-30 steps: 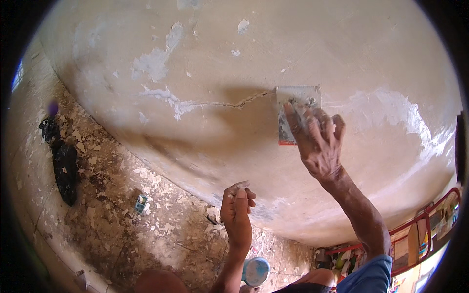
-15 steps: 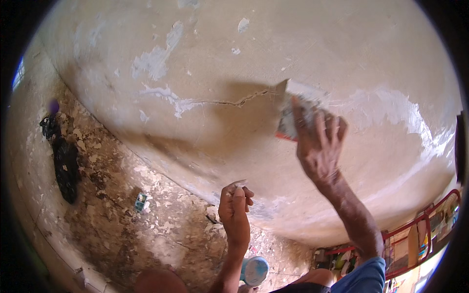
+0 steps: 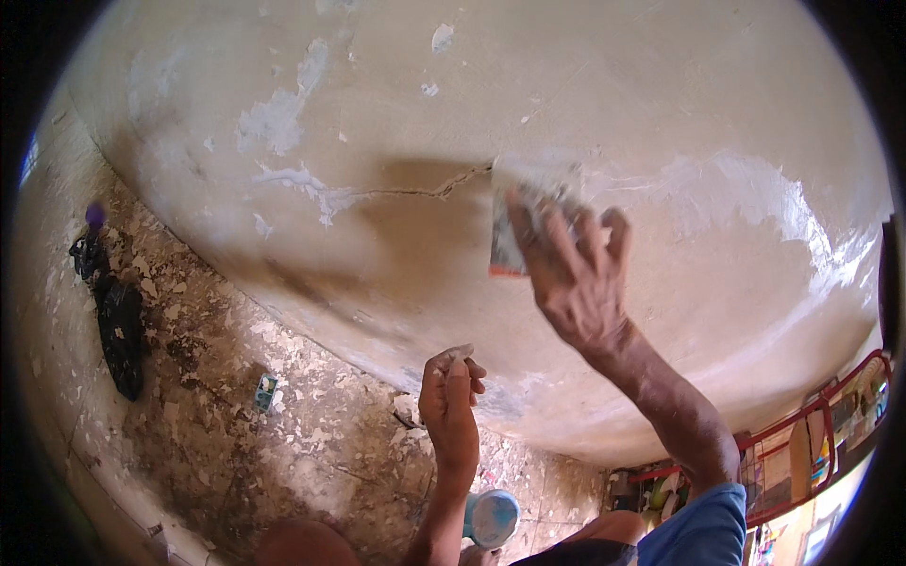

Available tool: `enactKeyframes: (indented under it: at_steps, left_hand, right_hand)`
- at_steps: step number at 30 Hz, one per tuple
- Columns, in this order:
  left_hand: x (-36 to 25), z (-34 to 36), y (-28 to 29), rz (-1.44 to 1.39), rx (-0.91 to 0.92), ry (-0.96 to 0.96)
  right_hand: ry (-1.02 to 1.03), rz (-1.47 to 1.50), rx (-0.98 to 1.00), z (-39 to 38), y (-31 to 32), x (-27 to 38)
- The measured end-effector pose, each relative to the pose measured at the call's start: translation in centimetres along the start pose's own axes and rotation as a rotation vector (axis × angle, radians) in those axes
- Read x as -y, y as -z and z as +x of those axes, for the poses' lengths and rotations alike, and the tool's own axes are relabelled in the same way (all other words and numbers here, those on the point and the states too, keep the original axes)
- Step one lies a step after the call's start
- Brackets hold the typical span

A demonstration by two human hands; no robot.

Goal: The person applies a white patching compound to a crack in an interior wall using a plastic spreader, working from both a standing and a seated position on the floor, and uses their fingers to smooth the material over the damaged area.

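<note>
My right hand (image 3: 576, 274) is closed on a flat, putty-smeared scraper (image 3: 512, 255) with an orange edge, pressed to the beige wall (image 3: 679, 85) over a crack (image 3: 415, 191). The blade is blurred, and its far end covers part of the crack. White patches (image 3: 302, 94) mark the wall around it. My left hand (image 3: 451, 391) is held lower down, in front of the wall, its fingers curled together with whitish residue on the tips; whether they hold anything I cannot make out.
Paint flakes litter the floor (image 3: 217, 424). A black plastic bag (image 3: 121, 330) lies at the left, a small teal item (image 3: 265, 391) mid-floor. A blue container (image 3: 491, 519) stands below my left hand. A red metal rack (image 3: 821, 424) with assorted things is at the lower right.
My right hand and the scraper have shifted left along the crack. My left hand has stayed nearly still, drifting slightly left and up.
</note>
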State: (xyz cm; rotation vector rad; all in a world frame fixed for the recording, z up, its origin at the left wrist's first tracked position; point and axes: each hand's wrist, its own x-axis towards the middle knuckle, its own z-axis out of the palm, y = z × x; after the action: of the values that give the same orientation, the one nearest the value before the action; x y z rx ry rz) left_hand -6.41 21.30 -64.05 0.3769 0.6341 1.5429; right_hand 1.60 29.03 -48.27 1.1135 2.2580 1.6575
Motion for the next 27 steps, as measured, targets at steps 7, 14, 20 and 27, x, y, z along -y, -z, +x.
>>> enactKeyframes:
  at_steps: [7, 14, 20, 27]
  left_hand:
    - [-0.2, 0.5, 0.9, 0.006, -0.04, -0.04]
    - [-0.8, 0.6, 0.8, -0.008, -0.057, -0.018]
    - [-0.7, 0.6, 1.3, -0.017, -0.054, -0.043]
    - [-0.4, 0.4, 1.0, -0.038, -0.042, -0.09]
  right_hand:
    - [0.043, -0.018, 0.008, -2.4, 0.5, -0.8]
    - [0.091, 0.031, 0.147, -5.9, -0.7, -0.6]
    - [-0.201, -0.053, -0.09, -5.3, 0.2, -2.6]
    - [-0.227, -0.018, 0.005, -0.4, -1.1, 4.4]
